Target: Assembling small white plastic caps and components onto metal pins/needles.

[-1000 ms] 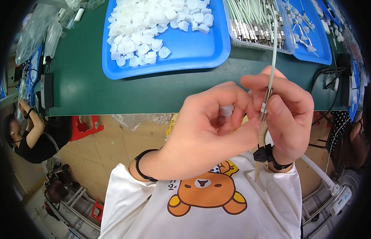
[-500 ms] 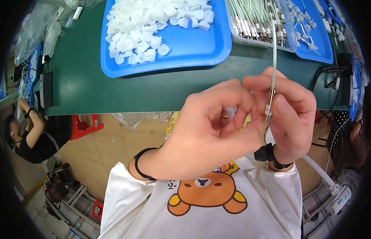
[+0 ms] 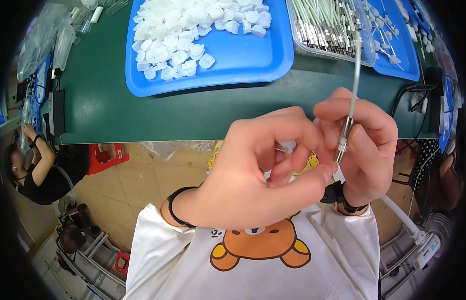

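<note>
Seen from the head camera, both hands are raised close together above the near edge of a green table (image 3: 143, 110). The right hand (image 3: 365, 150) is curled around a thin white cable (image 3: 354, 75), its fingers pinching the cable just at the metal tip (image 3: 343, 137); the cable rises from the grip toward the far side of the table. The left hand (image 3: 258, 175) is cupped with fingers bent inward against the right, and a small white piece (image 3: 288, 146) shows between its fingers, pinched there. The thumb reaches to the metal tip. On the table lies a blue tray (image 3: 243, 60) with a heap of translucent white caps (image 3: 188, 25). Beside it, to the right, a clear tray (image 3: 327, 30) holds more cables with metal ends, and a second blue tray (image 3: 400, 55) lies further right. Another person (image 3: 38, 170) sits low at the left edge.
</note>
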`<act>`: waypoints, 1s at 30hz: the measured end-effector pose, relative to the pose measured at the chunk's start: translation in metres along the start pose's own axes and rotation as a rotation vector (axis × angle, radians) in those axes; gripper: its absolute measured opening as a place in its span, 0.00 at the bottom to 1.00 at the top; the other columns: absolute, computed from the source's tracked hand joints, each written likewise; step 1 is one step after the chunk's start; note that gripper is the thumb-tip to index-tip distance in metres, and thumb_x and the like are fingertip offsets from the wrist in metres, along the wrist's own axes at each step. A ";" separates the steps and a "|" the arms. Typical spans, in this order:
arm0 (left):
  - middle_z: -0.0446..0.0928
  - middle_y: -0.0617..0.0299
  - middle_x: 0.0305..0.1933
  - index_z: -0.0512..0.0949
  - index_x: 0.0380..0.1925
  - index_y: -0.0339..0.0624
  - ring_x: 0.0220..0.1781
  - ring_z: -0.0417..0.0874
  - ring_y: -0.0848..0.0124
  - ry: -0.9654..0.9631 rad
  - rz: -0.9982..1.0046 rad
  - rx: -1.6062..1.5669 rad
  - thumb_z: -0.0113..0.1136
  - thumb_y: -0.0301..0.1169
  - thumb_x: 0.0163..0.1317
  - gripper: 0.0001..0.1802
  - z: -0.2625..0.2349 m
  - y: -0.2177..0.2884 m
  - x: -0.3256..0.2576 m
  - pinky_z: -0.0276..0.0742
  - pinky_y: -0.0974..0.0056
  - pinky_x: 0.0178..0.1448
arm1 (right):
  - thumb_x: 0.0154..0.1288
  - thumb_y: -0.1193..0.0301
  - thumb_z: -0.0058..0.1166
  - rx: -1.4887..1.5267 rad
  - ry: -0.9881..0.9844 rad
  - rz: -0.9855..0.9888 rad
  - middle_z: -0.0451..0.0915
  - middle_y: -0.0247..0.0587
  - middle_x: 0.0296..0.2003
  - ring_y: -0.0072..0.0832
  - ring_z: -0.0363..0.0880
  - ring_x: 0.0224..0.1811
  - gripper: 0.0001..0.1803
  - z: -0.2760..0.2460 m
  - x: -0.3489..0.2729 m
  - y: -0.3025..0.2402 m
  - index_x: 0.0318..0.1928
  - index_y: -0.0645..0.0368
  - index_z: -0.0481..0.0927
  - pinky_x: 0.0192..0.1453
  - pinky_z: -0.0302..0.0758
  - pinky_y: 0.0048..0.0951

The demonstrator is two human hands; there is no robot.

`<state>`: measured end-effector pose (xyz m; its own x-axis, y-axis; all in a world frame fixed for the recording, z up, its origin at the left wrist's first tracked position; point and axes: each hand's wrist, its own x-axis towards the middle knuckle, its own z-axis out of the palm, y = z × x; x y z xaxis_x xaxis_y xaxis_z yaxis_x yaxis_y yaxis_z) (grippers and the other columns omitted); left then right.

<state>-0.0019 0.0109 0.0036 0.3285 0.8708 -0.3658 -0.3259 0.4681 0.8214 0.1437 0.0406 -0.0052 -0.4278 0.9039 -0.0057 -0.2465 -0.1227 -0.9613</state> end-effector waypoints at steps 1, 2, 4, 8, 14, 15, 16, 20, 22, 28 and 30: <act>0.67 0.62 0.22 0.70 0.16 0.35 0.26 0.64 0.79 0.001 0.013 0.016 0.55 0.22 0.38 0.04 0.000 0.000 0.000 0.58 0.75 0.30 | 0.55 0.66 0.42 0.027 0.008 0.000 0.64 0.38 0.21 0.18 0.60 0.22 0.19 0.000 -0.001 0.001 0.36 0.74 0.69 0.23 0.58 0.17; 0.67 0.62 0.21 0.71 0.17 0.34 0.26 0.64 0.79 0.003 0.027 0.032 0.55 0.22 0.38 0.04 -0.001 -0.001 -0.001 0.57 0.75 0.30 | 0.55 0.66 0.42 0.036 0.015 -0.019 0.64 0.38 0.21 0.17 0.60 0.21 0.19 0.000 -0.002 0.003 0.36 0.74 0.68 0.23 0.58 0.18; 0.65 0.63 0.20 0.72 0.18 0.34 0.24 0.61 0.80 -0.006 0.106 0.082 0.55 0.23 0.35 0.06 -0.005 -0.003 -0.002 0.55 0.76 0.28 | 0.55 0.66 0.42 0.056 0.029 -0.062 0.64 0.37 0.22 0.17 0.60 0.21 0.17 -0.001 -0.003 0.005 0.36 0.72 0.67 0.23 0.59 0.18; 0.61 0.66 0.18 0.72 0.18 0.35 0.20 0.56 0.81 -0.013 0.280 0.185 0.54 0.24 0.33 0.07 -0.009 -0.002 -0.004 0.49 0.77 0.25 | 0.54 0.66 0.45 0.083 0.021 -0.121 0.64 0.35 0.23 0.18 0.59 0.19 0.15 -0.003 -0.007 0.005 0.36 0.66 0.66 0.24 0.59 0.19; 0.59 0.68 0.19 0.72 0.19 0.34 0.19 0.56 0.84 -0.036 0.494 0.230 0.56 0.23 0.32 0.09 -0.010 -0.004 -0.004 0.47 0.78 0.22 | 0.53 0.67 0.48 0.122 0.037 -0.200 0.65 0.33 0.25 0.18 0.60 0.21 0.12 0.000 -0.015 0.004 0.37 0.58 0.66 0.26 0.60 0.20; 0.59 0.68 0.19 0.71 0.20 0.34 0.19 0.56 0.84 -0.019 0.511 0.182 0.57 0.23 0.32 0.10 -0.008 -0.006 -0.005 0.47 0.79 0.22 | 0.53 0.67 0.49 0.122 0.029 -0.224 0.65 0.33 0.25 0.18 0.60 0.22 0.12 0.001 -0.015 0.005 0.37 0.57 0.66 0.26 0.60 0.21; 0.58 0.68 0.20 0.71 0.21 0.34 0.18 0.56 0.84 -0.015 0.525 0.151 0.58 0.22 0.31 0.11 -0.007 -0.007 -0.004 0.47 0.79 0.21 | 0.53 0.67 0.49 0.121 0.022 -0.250 0.65 0.33 0.25 0.18 0.60 0.22 0.12 0.001 -0.016 0.006 0.37 0.56 0.66 0.26 0.60 0.21; 0.58 0.68 0.21 0.71 0.23 0.32 0.17 0.56 0.85 -0.019 0.561 0.072 0.63 0.22 0.31 0.14 -0.004 -0.013 -0.001 0.48 0.79 0.20 | 0.49 0.67 0.55 0.000 0.008 -0.344 0.65 0.33 0.29 0.19 0.61 0.25 0.13 0.003 -0.017 0.007 0.35 0.52 0.67 0.27 0.60 0.22; 0.58 0.68 0.21 0.72 0.23 0.32 0.17 0.56 0.85 -0.016 0.562 0.054 0.63 0.22 0.32 0.14 -0.004 -0.015 -0.002 0.48 0.79 0.20 | 0.47 0.66 0.56 -0.083 -0.018 -0.412 0.65 0.33 0.31 0.20 0.62 0.26 0.13 0.002 -0.017 0.009 0.34 0.50 0.68 0.28 0.61 0.23; 0.59 0.68 0.20 0.73 0.23 0.32 0.17 0.57 0.85 -0.017 0.513 0.113 0.61 0.23 0.38 0.10 -0.005 -0.016 -0.003 0.48 0.78 0.20 | 0.44 0.64 0.59 -0.419 0.073 -0.567 0.65 0.34 0.34 0.23 0.64 0.30 0.14 0.002 -0.020 0.012 0.33 0.48 0.71 0.29 0.61 0.24; 0.59 0.67 0.20 0.73 0.23 0.32 0.17 0.57 0.84 0.018 0.489 0.128 0.59 0.24 0.40 0.08 -0.003 -0.016 -0.006 0.49 0.78 0.21 | 0.44 0.68 0.59 -0.502 0.090 -0.626 0.65 0.38 0.34 0.24 0.65 0.29 0.14 0.005 -0.019 0.015 0.34 0.51 0.71 0.29 0.62 0.24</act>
<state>-0.0015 -0.0010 -0.0088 0.1484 0.9865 0.0686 -0.3261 -0.0167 0.9452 0.1439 0.0196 -0.0183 -0.2626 0.7761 0.5733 0.0118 0.5967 -0.8024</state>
